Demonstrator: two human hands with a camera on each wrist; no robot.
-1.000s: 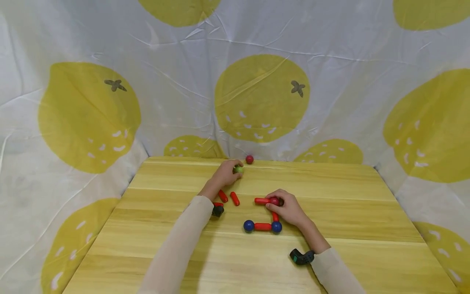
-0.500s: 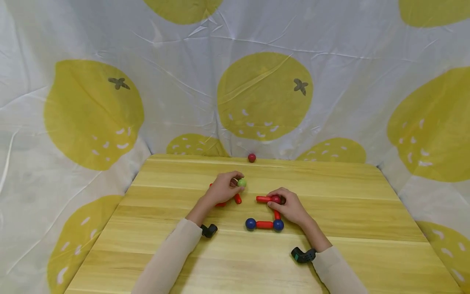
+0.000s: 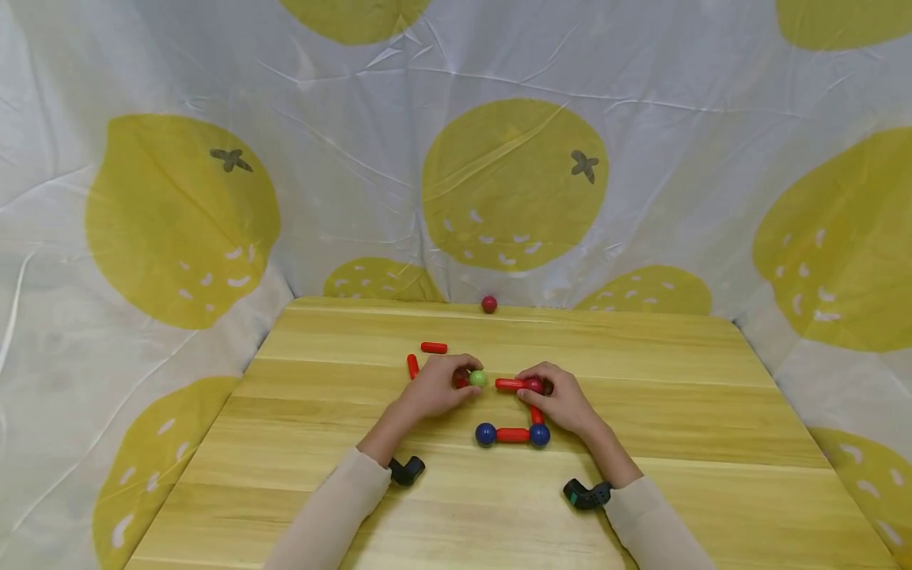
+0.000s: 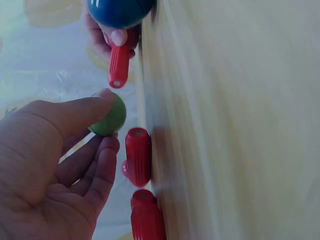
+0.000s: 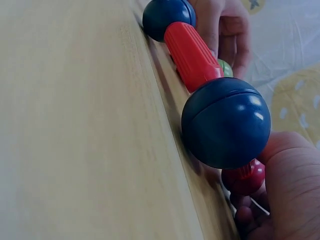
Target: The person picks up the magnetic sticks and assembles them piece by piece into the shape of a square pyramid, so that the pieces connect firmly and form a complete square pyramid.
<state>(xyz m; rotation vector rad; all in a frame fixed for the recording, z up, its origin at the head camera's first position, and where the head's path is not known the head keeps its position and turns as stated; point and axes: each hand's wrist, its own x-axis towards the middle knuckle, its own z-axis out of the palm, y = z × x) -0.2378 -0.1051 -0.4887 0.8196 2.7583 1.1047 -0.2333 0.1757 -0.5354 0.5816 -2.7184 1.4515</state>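
Between the thumb and fingers of my left hand (image 3: 442,386) is a green ball (image 3: 478,379), just left of the free end of a red rod (image 3: 507,384). That rod joins a dark red ball (image 3: 533,385), which my right hand (image 3: 564,402) grips. From this ball another red rod (image 3: 537,414) runs toward me to a blue ball (image 5: 226,122). A third red rod (image 3: 513,435) links it to a second blue ball (image 3: 485,434) on the left. In the left wrist view a narrow gap separates the green ball (image 4: 112,117) from the rod's end (image 4: 118,75).
Loose red rods lie around my left hand, one (image 3: 434,347) behind it and another (image 3: 412,366) at its left, partly covered. A dark red ball (image 3: 489,304) sits at the back edge of the wooden table (image 3: 641,348). A lemon-patterned cloth (image 3: 356,158) hangs behind.
My left hand has brought the green ball from the back of the table toward me and right, close to the rod. Loose rods behind it have come into view. My right hand has stayed put.
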